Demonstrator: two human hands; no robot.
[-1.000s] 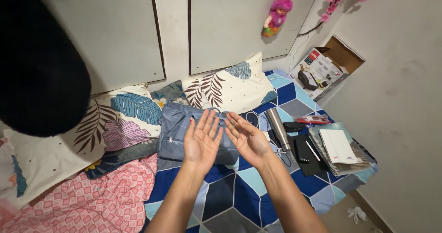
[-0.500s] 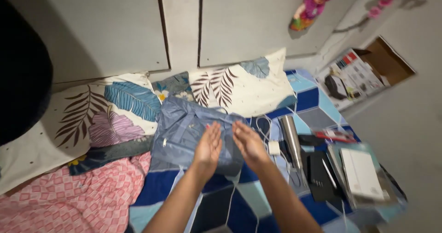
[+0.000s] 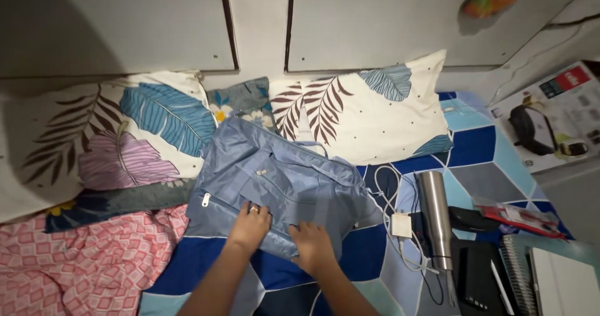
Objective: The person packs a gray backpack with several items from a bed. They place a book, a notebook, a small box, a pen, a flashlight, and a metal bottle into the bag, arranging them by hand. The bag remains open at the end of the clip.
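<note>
Both palms dropped from mid-air: left hand (image 3: 249, 226) and right hand (image 3: 312, 246) now gripped the blue bag's (image 3: 275, 178) near edge, fingers curled.

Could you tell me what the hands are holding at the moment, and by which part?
Both hands, left and right, rest on the blue-grey fabric bag at its near edge; a closed grip cannot be told.
</note>
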